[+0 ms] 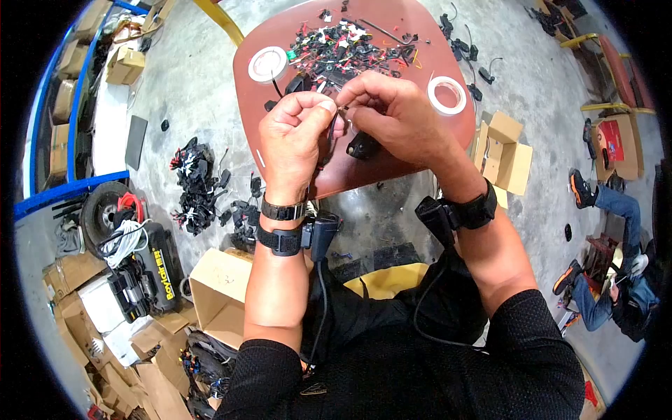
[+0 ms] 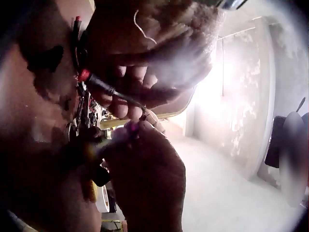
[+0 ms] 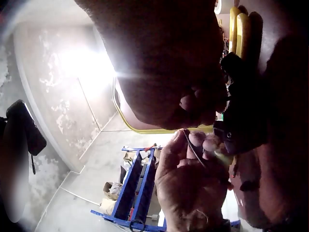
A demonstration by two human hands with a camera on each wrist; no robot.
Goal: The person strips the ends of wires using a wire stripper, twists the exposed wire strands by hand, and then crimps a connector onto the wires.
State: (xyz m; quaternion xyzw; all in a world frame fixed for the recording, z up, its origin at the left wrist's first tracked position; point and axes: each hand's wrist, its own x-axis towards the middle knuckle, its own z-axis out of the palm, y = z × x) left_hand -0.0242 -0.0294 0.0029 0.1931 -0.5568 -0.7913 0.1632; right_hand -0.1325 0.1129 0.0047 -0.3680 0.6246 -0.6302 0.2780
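Both hands meet over the near part of a brown tabletop. My left hand pinches a thin black cable between thumb and fingers. A black plug with a red end is on this cable in the left wrist view. My right hand comes from the other side, thumb and forefinger pinched together at the cable's thin end, close to the left fingertips. Just below the right hand is a black housing, also seen in the right wrist view. The right palm is hidden from the head view.
A heap of small connectors and wire pieces covers the table's far side. Rolls of white tape lie left and right. Around the table are black cable bundles, an open carton and, at far right, a seated person.
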